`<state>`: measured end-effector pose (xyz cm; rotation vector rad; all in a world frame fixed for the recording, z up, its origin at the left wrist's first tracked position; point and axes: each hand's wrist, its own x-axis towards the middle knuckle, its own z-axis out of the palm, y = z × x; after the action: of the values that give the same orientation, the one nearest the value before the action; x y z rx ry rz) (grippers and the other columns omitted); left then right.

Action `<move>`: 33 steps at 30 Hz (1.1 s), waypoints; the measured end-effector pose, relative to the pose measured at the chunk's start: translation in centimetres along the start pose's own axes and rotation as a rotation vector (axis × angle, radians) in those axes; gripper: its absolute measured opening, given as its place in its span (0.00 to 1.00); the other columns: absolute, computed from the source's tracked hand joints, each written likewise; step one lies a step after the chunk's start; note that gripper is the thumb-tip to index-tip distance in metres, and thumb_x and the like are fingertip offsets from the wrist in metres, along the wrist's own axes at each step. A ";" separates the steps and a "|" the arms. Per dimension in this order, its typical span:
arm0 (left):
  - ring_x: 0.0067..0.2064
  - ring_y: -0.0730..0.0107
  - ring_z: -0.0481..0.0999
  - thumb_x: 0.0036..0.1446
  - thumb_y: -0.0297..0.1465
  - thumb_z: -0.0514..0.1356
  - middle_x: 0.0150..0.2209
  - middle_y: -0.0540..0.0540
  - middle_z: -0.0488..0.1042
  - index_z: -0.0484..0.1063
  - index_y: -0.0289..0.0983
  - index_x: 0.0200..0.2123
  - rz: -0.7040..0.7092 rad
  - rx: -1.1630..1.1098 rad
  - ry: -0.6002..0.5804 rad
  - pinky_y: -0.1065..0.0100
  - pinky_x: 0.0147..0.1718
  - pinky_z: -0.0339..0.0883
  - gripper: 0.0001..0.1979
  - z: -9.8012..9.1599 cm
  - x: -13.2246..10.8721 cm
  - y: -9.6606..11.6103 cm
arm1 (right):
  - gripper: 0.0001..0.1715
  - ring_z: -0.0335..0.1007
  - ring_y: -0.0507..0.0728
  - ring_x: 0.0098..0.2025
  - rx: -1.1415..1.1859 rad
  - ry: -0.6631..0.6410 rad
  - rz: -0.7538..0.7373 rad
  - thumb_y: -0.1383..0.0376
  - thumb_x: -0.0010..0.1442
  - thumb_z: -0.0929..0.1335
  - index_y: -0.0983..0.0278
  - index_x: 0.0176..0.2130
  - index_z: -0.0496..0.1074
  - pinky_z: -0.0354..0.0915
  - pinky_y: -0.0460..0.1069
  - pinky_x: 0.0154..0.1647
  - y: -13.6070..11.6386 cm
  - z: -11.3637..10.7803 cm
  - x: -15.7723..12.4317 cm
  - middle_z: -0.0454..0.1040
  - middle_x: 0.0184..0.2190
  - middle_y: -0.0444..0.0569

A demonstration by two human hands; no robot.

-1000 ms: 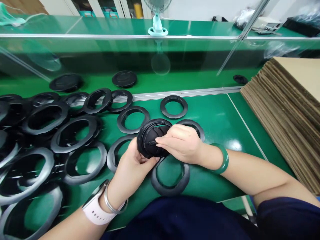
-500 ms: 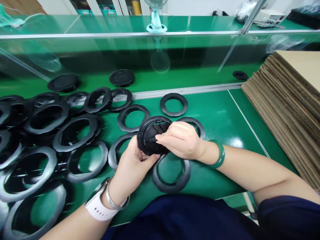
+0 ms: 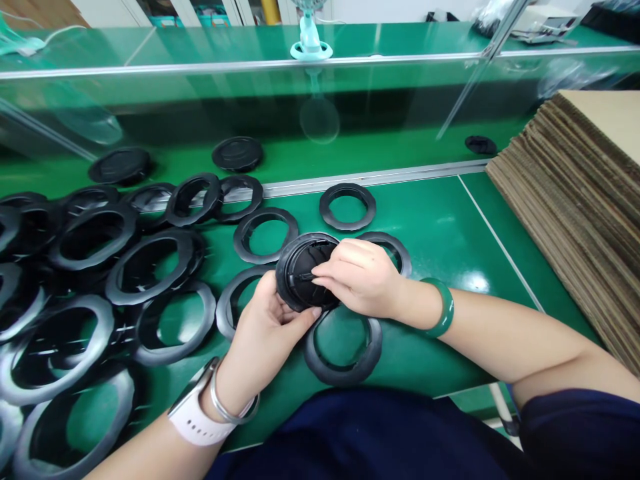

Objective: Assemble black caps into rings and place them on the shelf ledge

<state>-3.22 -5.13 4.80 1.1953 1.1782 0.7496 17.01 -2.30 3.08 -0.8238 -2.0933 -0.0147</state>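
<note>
1. The left hand (image 3: 265,337) is cradling a round black ribbed part (image 3: 296,283) from below, with its fingers (image 3: 300,321) curled narrowly against the rim.
2. The right hand (image 3: 363,279) is holding the same part from above, with its fingers (image 3: 345,257) close together and reaching into the hollow face. What the fingertips are gripping inside is too small to tell.
3. The part is being held in the air, just above one black ring (image 3: 343,350) and overlapping another (image 3: 345,207) in view.
4. More black rings (image 3: 160,267) are lying in a crowded spread left of the part, on a green bench mat (image 3: 440,233).
5. A stack of corrugated cardboard sheets (image 3: 565,213) is sitting well right of the part.
6. A white-strapped smartwatch (image 3: 193,413) is circling the left wrist, and a green bangle (image 3: 443,308) is circling the right.
</note>
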 end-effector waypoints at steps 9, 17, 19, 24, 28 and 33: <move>0.43 0.61 0.81 0.50 0.32 0.72 0.42 0.48 0.78 0.66 0.41 0.51 0.030 0.144 0.062 0.66 0.40 0.77 0.27 0.0 -0.2 0.5 | 0.09 0.66 0.56 0.34 0.019 -0.084 0.061 0.66 0.69 0.64 0.65 0.38 0.73 0.65 0.52 0.36 -0.5 -0.2 0.3 0.71 0.30 0.49; 0.37 0.66 0.80 0.52 0.32 0.70 0.40 0.51 0.76 0.65 0.43 0.51 0.129 0.346 0.119 0.70 0.35 0.75 0.25 -0.5 -0.2 0.2 | 0.13 0.66 0.58 0.37 -0.064 -0.121 0.044 0.71 0.68 0.62 0.70 0.49 0.73 0.67 0.54 0.39 -1.3 -0.7 0.5 0.73 0.36 0.53; 0.37 0.65 0.80 0.52 0.32 0.70 0.40 0.50 0.76 0.65 0.42 0.51 0.128 0.339 0.124 0.69 0.35 0.75 0.25 -0.5 -0.2 0.2 | 0.18 0.65 0.59 0.39 -0.094 -0.134 0.041 0.72 0.69 0.61 0.73 0.55 0.70 0.68 0.54 0.40 -1.6 -0.7 0.5 0.74 0.38 0.55; 0.37 0.63 0.80 0.51 0.33 0.71 0.40 0.49 0.77 0.66 0.42 0.53 0.129 0.344 0.117 0.68 0.35 0.75 0.27 -0.4 -0.4 0.3 | 0.21 0.63 0.60 0.40 -0.159 -0.169 0.047 0.72 0.70 0.56 0.75 0.55 0.69 0.69 0.56 0.41 -2.0 -0.3 0.4 0.73 0.39 0.58; 0.40 0.63 0.80 0.52 0.33 0.70 0.41 0.49 0.77 0.66 0.43 0.53 0.156 0.360 0.102 0.68 0.38 0.75 0.26 -0.3 -0.4 0.3 | 0.18 0.63 0.60 0.40 -0.183 -0.191 0.031 0.71 0.70 0.59 0.73 0.54 0.71 0.67 0.56 0.39 -1.9 -0.5 0.6 0.72 0.39 0.57; 0.46 0.63 0.80 0.51 0.31 0.71 0.45 0.48 0.77 0.64 0.43 0.53 0.107 0.064 0.045 0.68 0.43 0.76 0.28 0.0 0.0 0.3 | 0.17 0.64 0.64 0.53 -0.051 0.013 0.177 0.62 0.68 0.67 0.66 0.53 0.71 0.64 0.60 0.55 -1.8 -1.6 1.2 0.70 0.51 0.57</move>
<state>-3.20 -5.09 5.06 1.3083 1.1901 0.8279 16.69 -3.49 5.40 -1.0347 -2.0077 0.0216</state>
